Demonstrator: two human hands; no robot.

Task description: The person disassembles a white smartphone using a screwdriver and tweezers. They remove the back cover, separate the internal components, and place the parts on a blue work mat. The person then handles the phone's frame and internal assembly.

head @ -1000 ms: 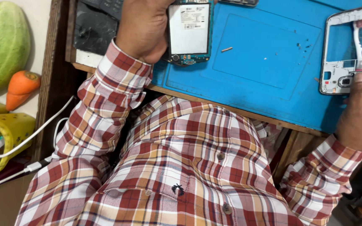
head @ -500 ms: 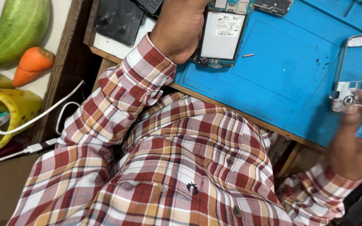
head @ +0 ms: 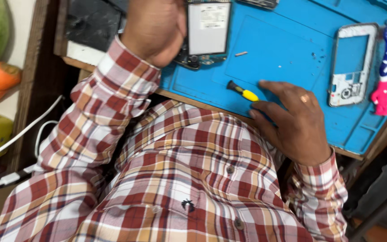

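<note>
A person in a plaid shirt (head: pixel 180 179) leans over a blue worktop mat (head: pixel 283 49). The right hand (head: pixel 292 116) reaches over a yellow-and-black screwdriver (head: pixel 243 92) at the mat's near edge, grip loose, fingers spread, apparently about to close on the tool. Farther off, the left hand (head: pixel 155 27) steadies an opened phone (head: pixel 207 31); its grip is hidden. A white phone frame (head: pixel 352 65) lies apart, right. Driving screws likely calls for a precise pinch.
</note>
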